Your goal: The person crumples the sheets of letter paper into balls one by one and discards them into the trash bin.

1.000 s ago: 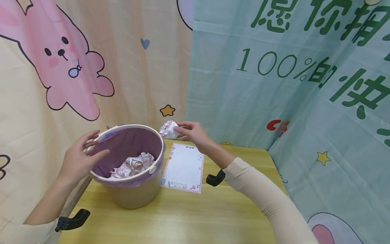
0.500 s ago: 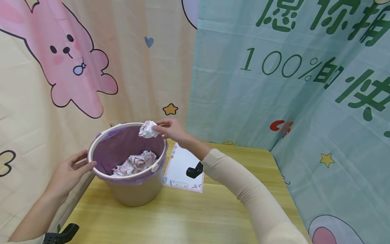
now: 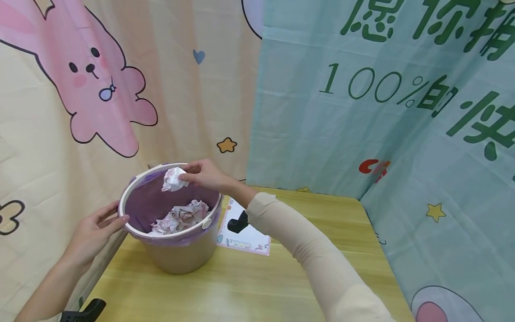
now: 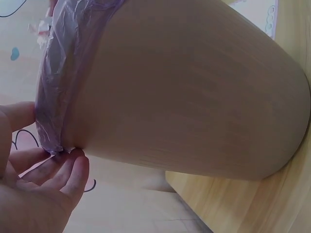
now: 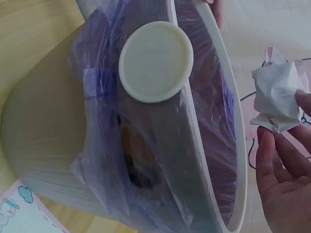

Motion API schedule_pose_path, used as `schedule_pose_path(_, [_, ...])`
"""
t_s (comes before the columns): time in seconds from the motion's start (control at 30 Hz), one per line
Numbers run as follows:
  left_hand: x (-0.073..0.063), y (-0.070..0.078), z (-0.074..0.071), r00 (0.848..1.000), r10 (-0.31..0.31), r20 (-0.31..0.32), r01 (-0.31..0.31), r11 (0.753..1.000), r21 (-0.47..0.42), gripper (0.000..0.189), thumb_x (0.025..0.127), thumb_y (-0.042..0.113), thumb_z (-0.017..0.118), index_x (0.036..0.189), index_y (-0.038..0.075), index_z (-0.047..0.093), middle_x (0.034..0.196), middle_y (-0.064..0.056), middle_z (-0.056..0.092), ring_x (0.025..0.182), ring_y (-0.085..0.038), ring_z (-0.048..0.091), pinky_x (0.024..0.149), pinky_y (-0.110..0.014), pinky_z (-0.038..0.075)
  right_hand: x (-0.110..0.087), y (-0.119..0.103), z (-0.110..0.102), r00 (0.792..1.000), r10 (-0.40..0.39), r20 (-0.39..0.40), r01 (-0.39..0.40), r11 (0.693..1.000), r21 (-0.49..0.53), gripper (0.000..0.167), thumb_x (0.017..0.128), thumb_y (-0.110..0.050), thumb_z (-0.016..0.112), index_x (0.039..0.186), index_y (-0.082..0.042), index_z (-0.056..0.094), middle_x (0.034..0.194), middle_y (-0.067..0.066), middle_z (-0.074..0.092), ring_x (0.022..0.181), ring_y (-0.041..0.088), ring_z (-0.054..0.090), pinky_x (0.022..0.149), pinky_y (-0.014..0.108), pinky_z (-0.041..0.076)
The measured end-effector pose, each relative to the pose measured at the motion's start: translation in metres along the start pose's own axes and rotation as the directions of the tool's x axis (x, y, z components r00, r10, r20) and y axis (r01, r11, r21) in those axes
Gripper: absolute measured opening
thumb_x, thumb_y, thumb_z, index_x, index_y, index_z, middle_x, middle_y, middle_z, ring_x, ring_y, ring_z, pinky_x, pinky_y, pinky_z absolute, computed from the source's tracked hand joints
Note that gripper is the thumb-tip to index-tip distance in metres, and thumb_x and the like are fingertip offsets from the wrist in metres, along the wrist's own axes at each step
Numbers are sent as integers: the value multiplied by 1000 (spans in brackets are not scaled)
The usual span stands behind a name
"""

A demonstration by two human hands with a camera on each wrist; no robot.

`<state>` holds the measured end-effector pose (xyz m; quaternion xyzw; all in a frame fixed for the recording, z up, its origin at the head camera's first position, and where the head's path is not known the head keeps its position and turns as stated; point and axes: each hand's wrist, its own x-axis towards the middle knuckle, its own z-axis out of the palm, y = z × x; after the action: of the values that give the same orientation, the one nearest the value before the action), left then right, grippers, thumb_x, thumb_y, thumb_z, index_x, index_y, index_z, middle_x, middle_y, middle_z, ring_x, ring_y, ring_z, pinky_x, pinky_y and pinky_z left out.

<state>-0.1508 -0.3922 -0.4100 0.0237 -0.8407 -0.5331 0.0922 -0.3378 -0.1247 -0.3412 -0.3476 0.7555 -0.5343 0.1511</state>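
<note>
In the head view a beige trash bin (image 3: 181,259) with a white rim and a purple liner (image 3: 138,201) stands upright on the table. Several crumpled papers (image 3: 181,218) lie inside it. My left hand (image 3: 90,232) grips the bin's rim at the left, thumb at the edge and fingers on the outer side, as the left wrist view also shows on the liner's folded edge (image 4: 60,87). Over the bin's opening, my right hand (image 3: 207,175) pinches a crumpled paper ball (image 3: 174,180). The right wrist view shows this paper ball (image 5: 277,94) between thumb and fingertips.
A sheet of paper (image 3: 245,235) with a decorated border lies flat just right of the bin, partly hidden by the right arm. The wooden table (image 3: 322,250) extends rightward. Printed curtains (image 3: 181,98) hang behind and at the sides.
My right hand has carried the paper ball leftward from beside the bin to over its opening. My left hand has come from above the rim to a grip on its left side.
</note>
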Motion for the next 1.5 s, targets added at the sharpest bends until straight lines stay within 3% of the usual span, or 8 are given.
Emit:
schedule_pose_path(0.23, [4,4,3,1000,2,8,-2,1000,1,72,105,22,64,156,-13,27,155,-41,29,99,23,49,78,-8,50,11,-4,10,999,10,53,-16,994,106,39,99,-9,72,134,6,65,118,9,73,96,8,68,84,31,60])
schedule_pose_path(0.63, [1,6,0,999,-29,13,29,999,46,75,105,28,65,157,-11,27,156,-40,28,97,21,48,75,-8,49,1,-4,1,988,-2,157,-1,1000,15,34,99,-8,70,132,2,68,123,10,72,97,9,70,84,36,60])
schedule_pose_path(0.7, [2,8,-1,999,-39,11,38,995,94,76,104,29,66,157,-10,28,154,-40,32,103,11,57,76,-14,52,-2,-3,-4,988,1,155,-3,1000,10,34,99,-8,71,132,2,68,122,8,72,97,10,70,86,39,60])
schedule_pose_path(0.77, [2,11,-2,999,-31,11,29,987,155,76,104,29,66,157,-10,28,151,-41,35,114,-15,66,79,-27,58,-5,-3,-9,989,6,150,-7,1000,0,35,99,-8,71,132,1,68,121,7,73,98,10,70,84,37,61])
schedule_pose_path(0.9, [4,21,-1,1000,26,-9,-23,962,274,75,102,24,68,155,-11,30,149,-44,35,125,-65,45,90,-67,51,-12,-1,-25,988,28,150,-26,1000,-10,37,99,-9,71,135,1,66,124,8,72,102,12,70,83,31,60])
schedule_pose_path(1.03, [13,35,8,993,107,-51,-83,937,338,69,99,21,72,151,-11,39,150,-41,37,128,-64,40,92,-82,36,-25,5,-47,989,36,142,-35,999,-14,40,101,-12,68,138,2,62,130,14,68,112,25,69,91,41,58])
schedule_pose_path(1.17, [24,54,18,981,183,-61,-150,923,354,67,98,22,72,149,-11,43,148,-39,40,133,-62,36,98,-83,29,-38,8,-69,993,46,108,-42,998,-40,42,102,-13,66,140,3,60,133,22,65,118,37,65,92,43,58])
schedule_pose_path(1.5, [50,99,52,939,343,-29,-312,884,349,65,94,13,75,146,-13,46,149,-36,42,135,-59,36,107,-75,28,-68,20,-117,996,85,-12,-86,994,-72,40,102,-14,68,140,-2,63,125,11,70,105,22,69,87,37,59])
